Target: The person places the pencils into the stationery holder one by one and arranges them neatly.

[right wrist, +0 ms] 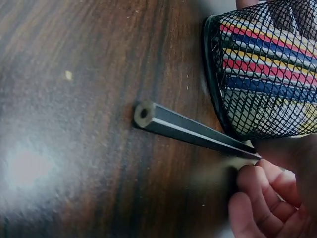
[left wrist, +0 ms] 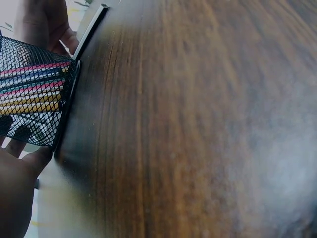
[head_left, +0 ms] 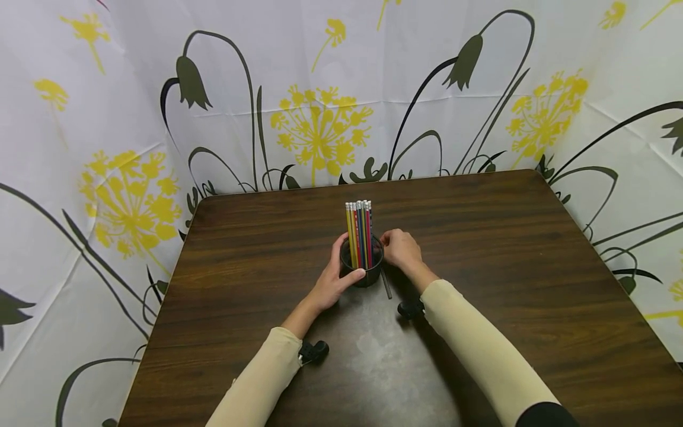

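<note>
A black mesh pencil cup (head_left: 368, 279) stands upright on the table, holding a bundle of striped pencils (head_left: 359, 237) in yellow, red and blue. My left hand (head_left: 329, 284) grips the cup from its left side, thumb across the near face; the left wrist view shows this hand (left wrist: 17, 178) near the cup's base. A dark, unsharpened pencil (right wrist: 193, 133) lies along the tabletop just right of the cup. At its far end my right hand (head_left: 402, 250) pinches it between thumb and curled fingers. The cup's mesh (right wrist: 267, 69) is close to that thumb.
The brown wood-grain table (head_left: 256, 249) runs back to a white curtain (head_left: 341, 59) printed with flowers. Its edges show at the left, back and right. A black wrist camera (head_left: 315, 352) sits on the left sleeve, another camera (head_left: 411, 309) on the right.
</note>
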Action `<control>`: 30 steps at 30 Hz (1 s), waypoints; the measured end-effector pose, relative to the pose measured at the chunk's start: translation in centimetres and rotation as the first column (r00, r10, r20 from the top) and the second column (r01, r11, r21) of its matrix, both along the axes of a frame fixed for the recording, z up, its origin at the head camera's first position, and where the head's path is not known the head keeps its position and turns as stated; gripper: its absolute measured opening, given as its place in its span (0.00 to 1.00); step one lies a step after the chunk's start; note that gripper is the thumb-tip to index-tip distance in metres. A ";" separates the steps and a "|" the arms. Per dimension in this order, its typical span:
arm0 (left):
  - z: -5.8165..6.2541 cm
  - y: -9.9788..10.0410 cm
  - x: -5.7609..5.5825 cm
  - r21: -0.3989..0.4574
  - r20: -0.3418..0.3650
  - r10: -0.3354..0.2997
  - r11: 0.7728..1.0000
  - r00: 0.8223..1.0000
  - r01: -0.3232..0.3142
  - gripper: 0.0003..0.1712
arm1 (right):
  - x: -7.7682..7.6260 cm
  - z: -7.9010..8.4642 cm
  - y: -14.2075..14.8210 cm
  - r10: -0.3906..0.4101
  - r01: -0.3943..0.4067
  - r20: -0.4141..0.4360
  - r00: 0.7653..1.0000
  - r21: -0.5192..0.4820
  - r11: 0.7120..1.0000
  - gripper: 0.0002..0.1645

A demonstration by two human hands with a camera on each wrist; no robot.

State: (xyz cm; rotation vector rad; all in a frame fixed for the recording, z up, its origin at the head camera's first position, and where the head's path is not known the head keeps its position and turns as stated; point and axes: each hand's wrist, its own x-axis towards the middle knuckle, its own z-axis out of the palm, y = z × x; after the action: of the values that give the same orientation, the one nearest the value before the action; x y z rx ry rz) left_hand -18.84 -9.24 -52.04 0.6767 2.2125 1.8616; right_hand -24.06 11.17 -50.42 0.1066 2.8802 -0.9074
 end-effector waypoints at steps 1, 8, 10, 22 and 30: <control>0.0 0.0 0.0 0.004 -0.002 -0.002 1.000 1.000 0.002 0.47 | 0.0 0.1 0.0 0.003 -0.003 0.005 1.000 0.017 1.000 0.08; 0.1 0.0 -0.2 0.009 -0.005 -0.011 1.000 1.000 0.011 0.47 | -0.1 0.8 0.1 0.015 -0.014 -0.016 1.000 0.092 0.996 0.06; 0.1 0.0 -0.3 0.018 -0.003 -0.019 1.000 1.000 0.020 0.47 | 0.0 0.9 0.3 0.017 -0.016 -0.017 1.000 0.092 0.996 0.07; 0.0 0.1 -0.2 0.017 0.024 -0.013 1.000 1.000 0.013 0.48 | 0.5 2.3 2.3 -0.015 0.015 -0.040 0.999 0.011 1.000 0.08; -0.1 0.0 -0.2 0.027 0.026 -0.023 0.999 0.999 0.022 0.47 | 1.3 6.9 3.1 -0.098 0.051 -0.279 0.955 -0.169 0.984 0.10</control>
State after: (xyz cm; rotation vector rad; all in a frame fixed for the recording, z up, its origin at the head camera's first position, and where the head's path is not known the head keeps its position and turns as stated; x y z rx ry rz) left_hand -19.04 -9.23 -52.18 0.6750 2.1585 1.8820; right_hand -22.73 14.32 -43.55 0.0750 3.0653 -1.2612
